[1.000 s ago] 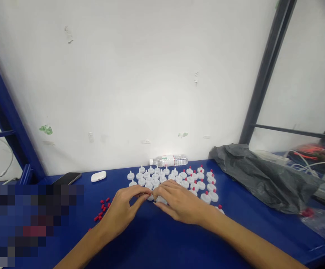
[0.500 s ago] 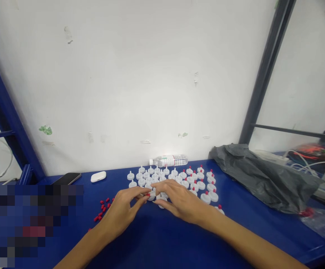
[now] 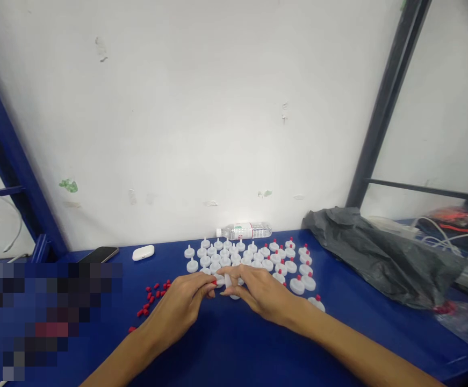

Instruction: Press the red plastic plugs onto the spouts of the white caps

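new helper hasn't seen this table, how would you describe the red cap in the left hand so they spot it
On the blue table, near the cluster of white spouted lids, find the left hand. The red cap sits at its fingertips, facing the right hand. Unlike the loose red caps on the table or those topping spouted lids, it is pinched between fingers.

I see a small red cap (image 3: 214, 282) held just beside a white piece (image 3: 228, 280), both partly hidden.
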`<state>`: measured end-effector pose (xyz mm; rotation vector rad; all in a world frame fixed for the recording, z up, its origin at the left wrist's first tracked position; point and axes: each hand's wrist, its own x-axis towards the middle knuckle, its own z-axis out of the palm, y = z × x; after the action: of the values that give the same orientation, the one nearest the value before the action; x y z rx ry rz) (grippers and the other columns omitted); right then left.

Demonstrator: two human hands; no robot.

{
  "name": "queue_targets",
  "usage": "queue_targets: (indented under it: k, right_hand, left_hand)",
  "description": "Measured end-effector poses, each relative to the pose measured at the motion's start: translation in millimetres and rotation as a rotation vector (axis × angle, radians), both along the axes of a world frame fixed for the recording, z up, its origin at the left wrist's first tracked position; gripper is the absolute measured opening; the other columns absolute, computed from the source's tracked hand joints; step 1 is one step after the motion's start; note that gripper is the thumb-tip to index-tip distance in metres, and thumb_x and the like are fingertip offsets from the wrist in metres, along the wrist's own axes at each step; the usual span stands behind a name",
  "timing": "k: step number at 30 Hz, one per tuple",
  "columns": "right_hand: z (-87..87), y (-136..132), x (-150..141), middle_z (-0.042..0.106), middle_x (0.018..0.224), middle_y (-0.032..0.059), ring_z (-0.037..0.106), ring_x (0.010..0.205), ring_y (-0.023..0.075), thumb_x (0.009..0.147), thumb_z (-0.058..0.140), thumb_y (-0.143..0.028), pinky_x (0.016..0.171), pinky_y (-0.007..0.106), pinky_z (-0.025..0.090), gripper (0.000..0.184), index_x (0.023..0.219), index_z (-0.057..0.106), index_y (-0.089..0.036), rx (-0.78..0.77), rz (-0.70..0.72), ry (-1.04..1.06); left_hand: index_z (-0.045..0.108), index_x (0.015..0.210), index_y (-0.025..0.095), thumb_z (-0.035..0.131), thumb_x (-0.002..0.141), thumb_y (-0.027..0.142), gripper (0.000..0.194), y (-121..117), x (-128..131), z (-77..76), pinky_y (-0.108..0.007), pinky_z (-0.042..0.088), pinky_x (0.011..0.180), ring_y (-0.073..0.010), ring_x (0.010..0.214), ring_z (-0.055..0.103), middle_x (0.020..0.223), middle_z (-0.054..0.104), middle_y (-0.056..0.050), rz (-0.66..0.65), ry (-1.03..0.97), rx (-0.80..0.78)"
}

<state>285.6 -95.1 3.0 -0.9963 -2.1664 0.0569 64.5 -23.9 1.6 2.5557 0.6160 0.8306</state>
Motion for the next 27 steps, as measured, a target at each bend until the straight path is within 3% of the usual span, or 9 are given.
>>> queue_targets:
  k: [6, 11, 13, 16, 19, 23, 27]
  right_hand:
    - [-12.7, 5, -1, 0.072, 0.110, 0.0115, 0.072, 0.097, 0.0162, 0.105, 0.040, -0.021, 0.083, 0.029, 0.059, 0.012, 0.097, 0.048, -0.022, 0.155, 0.061, -0.020]
    - [-12.5, 3, -1, 0.072, 0.113, 0.0122, 0.072, 0.095, 0.0156, 0.104, 0.038, -0.016, 0.085, 0.030, 0.060, 0.019, 0.118, 0.051, -0.020, 0.157, 0.056, -0.057]
    - [-12.2, 3, -1, 0.072, 0.113, 0.0125, 0.071, 0.101, 0.0173, 0.104, 0.042, -0.016, 0.088, 0.031, 0.059, 0.021, 0.122, 0.051, -0.018, 0.227, 0.064, -0.079]
    - [-11.4, 3, -2, 0.070, 0.119, 0.0127, 0.066, 0.114, 0.0195, 0.102, 0.048, -0.016, 0.100, 0.034, 0.054, 0.013, 0.113, 0.055, -0.018, 0.327, 0.072, -0.137]
    - [-6.9, 4, -5, 0.067, 0.123, 0.0121, 0.061, 0.120, 0.0195, 0.101, 0.045, -0.010, 0.106, 0.035, 0.049, 0.015, 0.104, 0.058, -0.017, 0.266, 0.066, -0.239]
    - [4.6, 9, 0, 0.065, 0.116, 0.0113, 0.061, 0.115, 0.0199, 0.097, 0.042, -0.003, 0.098, 0.034, 0.053, 0.027, 0.111, 0.060, -0.018, 0.174, -0.019, -0.310]
    - [15.4, 20, 28, 0.068, 0.121, 0.0118, 0.062, 0.116, 0.0247, 0.104, 0.046, -0.025, 0.100, 0.045, 0.053, 0.025, 0.123, 0.062, -0.022, 0.184, -0.241, -0.213]
  left_hand:
    - [0.060, 0.075, 0.021, 0.036, 0.104, 0.025, 0.038, -6, 1, 3.4, -0.028, 0.042, 0.069, -0.0157, 0.067, 0.061, 0.072, 0.066, -0.002, -0.003, -0.005, -0.025]
    - [0.056, 0.070, 0.021, 0.037, 0.104, 0.026, 0.039, -11, -1, 4.2, -0.027, 0.041, 0.067, -0.0149, 0.064, 0.059, 0.067, 0.064, 0.000, 0.000, 0.001, -0.039]
    - [0.056, 0.070, 0.021, 0.037, 0.104, 0.025, 0.038, -11, -1, 4.9, -0.026, 0.041, 0.067, -0.0147, 0.063, 0.059, 0.067, 0.064, 0.000, -0.004, 0.007, -0.037]
    - [0.054, 0.069, 0.021, 0.037, 0.104, 0.025, 0.040, -10, 0, 7.4, -0.026, 0.040, 0.067, -0.0142, 0.062, 0.058, 0.065, 0.063, 0.001, -0.005, 0.021, -0.038]
    - [0.054, 0.068, 0.020, 0.036, 0.105, 0.028, 0.042, -10, 6, 12.2, -0.026, 0.041, 0.067, -0.0138, 0.063, 0.058, 0.066, 0.063, 0.001, 0.015, 0.028, -0.036]
    - [0.064, 0.084, 0.022, 0.035, 0.106, 0.032, 0.038, -1, 4, 20.5, -0.029, 0.041, 0.074, -0.0174, 0.074, 0.061, 0.080, 0.069, -0.001, 0.082, 0.095, 0.094]
    - [0.068, 0.106, 0.021, 0.031, 0.106, 0.033, 0.039, 30, -20, 25.3, -0.037, 0.042, 0.090, -0.0233, 0.093, 0.063, 0.104, 0.072, -0.006, 0.325, 0.219, 0.260]
